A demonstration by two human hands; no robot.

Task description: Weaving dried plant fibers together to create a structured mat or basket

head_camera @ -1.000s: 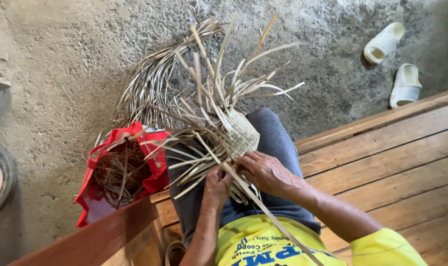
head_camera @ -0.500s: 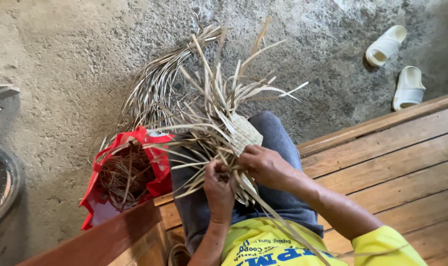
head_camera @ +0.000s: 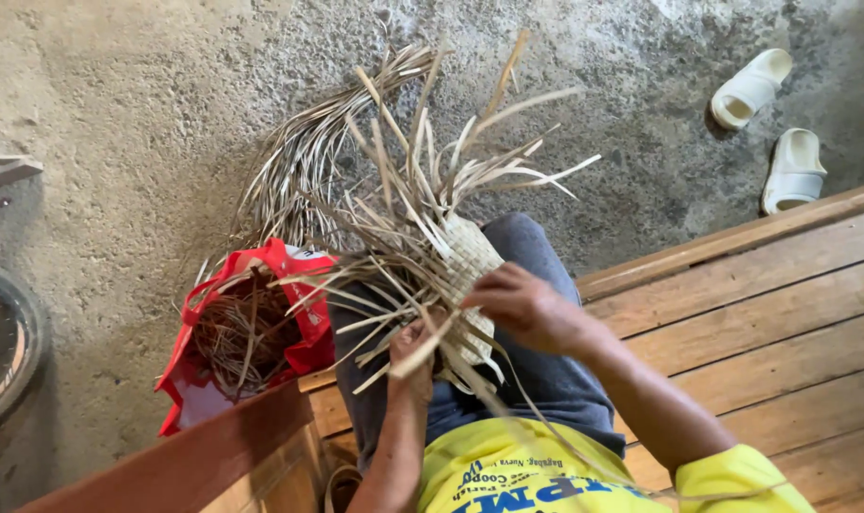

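Observation:
A half-woven mat of pale dried leaf strips (head_camera: pixel 472 255) rests on my lap, over my blue-grey trousers (head_camera: pixel 546 380). Many loose strip ends (head_camera: pixel 422 180) fan out from it toward the floor. My left hand (head_camera: pixel 411 356) is closed around a few strips at the near edge of the weave. Fingers curled, my right hand (head_camera: pixel 527 306) pinches a strip at the woven patch's right side. A long strip trails from there down past my yellow shirt (head_camera: pixel 508 475).
A red bag (head_camera: pixel 304 332) filled with brown strips stands on the concrete floor beside my left knee, with a bundle of dry strips (head_camera: pixel 299 161) behind it. I sit on a wooden plank platform (head_camera: pixel 765 304). Two white sandals (head_camera: pixel 769 123) lie far right; a wheel (head_camera: pixel 0 351) is at left.
My left hand has come up from under the weave and closed on strips at its near edge. My right hand slid slightly toward the woven patch. The strips shifted a little.

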